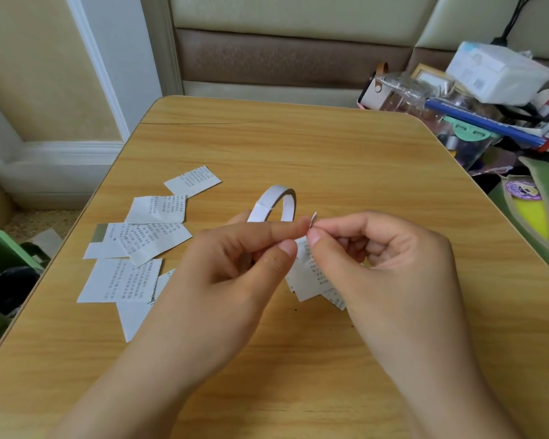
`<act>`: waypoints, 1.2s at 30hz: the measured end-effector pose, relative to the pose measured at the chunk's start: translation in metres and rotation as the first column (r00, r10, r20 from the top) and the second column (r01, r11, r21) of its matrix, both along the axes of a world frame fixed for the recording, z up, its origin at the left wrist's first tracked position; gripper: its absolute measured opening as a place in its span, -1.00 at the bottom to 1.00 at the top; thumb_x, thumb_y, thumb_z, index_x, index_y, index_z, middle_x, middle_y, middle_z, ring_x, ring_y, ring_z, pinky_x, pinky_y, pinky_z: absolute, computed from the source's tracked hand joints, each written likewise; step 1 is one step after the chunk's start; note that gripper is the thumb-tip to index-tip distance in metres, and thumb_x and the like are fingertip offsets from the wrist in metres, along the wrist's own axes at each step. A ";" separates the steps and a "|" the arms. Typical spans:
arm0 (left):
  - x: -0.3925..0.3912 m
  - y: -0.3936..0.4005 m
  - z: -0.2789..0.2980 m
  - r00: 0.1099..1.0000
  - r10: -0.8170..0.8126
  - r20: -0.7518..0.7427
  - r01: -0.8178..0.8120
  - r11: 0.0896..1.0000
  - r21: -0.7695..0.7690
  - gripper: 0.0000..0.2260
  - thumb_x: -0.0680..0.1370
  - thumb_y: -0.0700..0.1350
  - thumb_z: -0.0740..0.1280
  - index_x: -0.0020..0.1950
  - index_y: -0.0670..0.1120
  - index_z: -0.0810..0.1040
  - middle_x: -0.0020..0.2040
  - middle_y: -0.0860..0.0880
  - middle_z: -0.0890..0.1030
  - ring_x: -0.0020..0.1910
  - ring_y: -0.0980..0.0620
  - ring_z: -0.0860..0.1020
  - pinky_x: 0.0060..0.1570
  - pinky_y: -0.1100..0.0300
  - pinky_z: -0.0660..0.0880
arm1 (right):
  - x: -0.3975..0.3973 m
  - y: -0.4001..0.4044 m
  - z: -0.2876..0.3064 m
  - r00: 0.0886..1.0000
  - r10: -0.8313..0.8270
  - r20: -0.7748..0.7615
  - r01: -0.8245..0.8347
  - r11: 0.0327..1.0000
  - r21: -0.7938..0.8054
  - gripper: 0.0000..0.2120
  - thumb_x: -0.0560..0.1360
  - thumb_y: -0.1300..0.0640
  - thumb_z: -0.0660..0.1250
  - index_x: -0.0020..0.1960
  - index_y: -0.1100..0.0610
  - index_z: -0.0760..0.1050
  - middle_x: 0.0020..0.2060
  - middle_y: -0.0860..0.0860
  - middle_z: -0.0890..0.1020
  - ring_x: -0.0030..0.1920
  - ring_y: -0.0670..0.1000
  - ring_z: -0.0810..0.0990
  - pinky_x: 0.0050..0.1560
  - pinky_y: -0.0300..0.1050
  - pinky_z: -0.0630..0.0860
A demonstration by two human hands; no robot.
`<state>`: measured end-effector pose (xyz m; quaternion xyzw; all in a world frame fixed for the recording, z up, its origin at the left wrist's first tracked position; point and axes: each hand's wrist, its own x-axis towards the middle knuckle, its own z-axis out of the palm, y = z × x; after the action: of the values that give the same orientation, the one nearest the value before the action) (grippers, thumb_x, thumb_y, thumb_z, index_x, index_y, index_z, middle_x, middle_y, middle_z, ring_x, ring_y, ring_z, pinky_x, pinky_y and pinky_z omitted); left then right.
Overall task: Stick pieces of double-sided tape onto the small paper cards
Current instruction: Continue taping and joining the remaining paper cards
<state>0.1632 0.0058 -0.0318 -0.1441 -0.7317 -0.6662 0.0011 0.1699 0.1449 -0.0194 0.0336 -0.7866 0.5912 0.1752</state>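
Tearing off a tape piece

Your left hand (pixel 235 258) grips the tape roll (pixel 274 204), right hand (pixel 371 245) pinches the tape piece (pixel 313 218) — pull steadily, cards (pixel 133 245) flat.

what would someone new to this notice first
The two hands meeting at the middle of the wooden table: the left hand and right hand pinch a small piece of tape between their fingertips. Just behind them stands the white tape roll. Printed paper cards lie scattered to the left.
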 end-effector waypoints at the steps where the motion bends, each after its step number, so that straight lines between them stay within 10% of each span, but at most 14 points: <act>1: 0.000 0.000 0.001 1.000 0.002 0.001 -0.002 1.000 0.004 -0.73 0.43 -0.02 0.28 0.00 0.35 0.59 -0.05 0.26 0.67 0.09 0.28 0.55 0.06 0.39 0.42 | 0.000 0.000 0.001 1.000 0.006 0.005 -0.006 1.000 -0.009 -0.82 0.36 0.26 0.48 -0.32 0.00 0.64 -0.45 -0.03 0.61 -0.46 -0.18 0.49 -0.40 -0.38 0.42; 21: 0.000 0.000 0.002 0.997 -0.043 0.071 0.031 0.986 0.161 -0.76 0.41 -0.04 0.32 -0.06 0.26 0.68 -0.24 -0.09 0.65 -0.22 0.19 0.51 -0.15 0.38 0.43 | -0.001 0.001 0.000 1.000 0.024 -0.010 -0.024 0.999 -0.041 -0.82 0.39 0.27 0.47 -0.31 0.04 0.64 -0.44 0.02 0.61 -0.44 -0.13 0.50 -0.40 -0.32 0.44; 28: 0.000 0.000 0.005 0.989 -0.098 0.115 0.062 0.956 0.288 -0.75 0.41 -0.12 0.30 -0.10 0.17 0.70 -0.38 0.18 0.61 -0.32 0.31 0.55 -0.24 0.51 0.41 | -0.001 0.001 -0.002 0.998 0.026 -0.055 -0.028 0.999 -0.040 -0.89 0.38 0.19 0.47 -0.27 0.01 0.65 -0.38 0.02 0.64 -0.40 -0.05 0.57 -0.38 -0.24 0.50; 33: 0.000 -0.001 0.001 0.998 -0.004 0.069 -0.007 0.988 0.157 -0.77 0.41 -0.02 0.32 -0.06 0.27 0.67 -0.22 -0.20 0.62 -0.23 0.08 0.49 -0.04 0.24 0.38 | -0.002 0.002 -0.002 0.996 0.012 -0.083 -0.008 0.998 0.056 -0.93 0.36 0.12 0.43 -0.23 -0.05 0.65 -0.35 -0.10 0.62 -0.30 -0.08 0.58 -0.25 -0.34 0.45; 36: 0.000 -0.001 0.001 0.999 0.054 0.005 -0.054 0.997 0.051 -0.75 0.41 0.01 0.31 -0.02 0.33 0.63 -0.13 -0.07 0.68 -0.09 0.14 0.61 -0.06 0.42 0.44 | -0.002 0.000 -0.004 0.995 -0.013 -0.096 0.022 0.995 0.093 -0.94 0.35 0.08 0.43 -0.22 -0.07 0.64 -0.35 -0.12 0.61 -0.27 -0.07 0.58 -0.24 -0.32 0.46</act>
<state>0.1636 0.0048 -0.0310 -0.1228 -0.7181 -0.6847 0.0215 0.1680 0.1453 -0.0235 0.0631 -0.8045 0.5496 0.2160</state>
